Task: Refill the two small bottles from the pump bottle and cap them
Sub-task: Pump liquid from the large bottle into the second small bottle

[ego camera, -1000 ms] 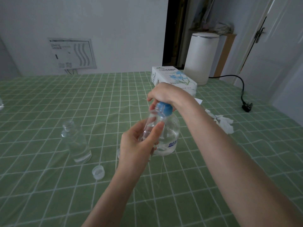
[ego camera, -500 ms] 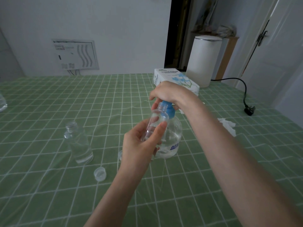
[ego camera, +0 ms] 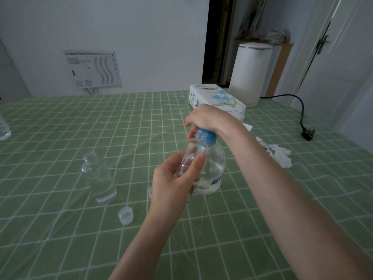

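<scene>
A clear pump bottle [ego camera: 214, 168] with a blue pump top [ego camera: 207, 137] stands on the green checked tablecloth [ego camera: 141, 122]. My right hand [ego camera: 210, 120] covers and presses the pump head from above. My left hand [ego camera: 173, 182] holds a small clear bottle [ego camera: 191, 156] tilted, its open mouth up at the blue spout. A second small clear bottle [ego camera: 99, 178] stands uncapped to the left, with some liquid at its base. One clear cap [ego camera: 126, 215] lies in front of it; another cap [ego camera: 149, 191] peeks out behind my left hand.
A tissue box [ego camera: 216, 98] and a white cylindrical appliance [ego camera: 250, 73] stand at the back right, with a black cord and plug [ego camera: 306, 134]. Crumpled tissue [ego camera: 278, 154] lies right of my right arm. Part of another clear bottle [ego camera: 3, 130] shows at the left edge.
The view has shifted slightly. My right hand has stayed on the pump head and my left hand has kept the small bottle at the spout, with little other movement.
</scene>
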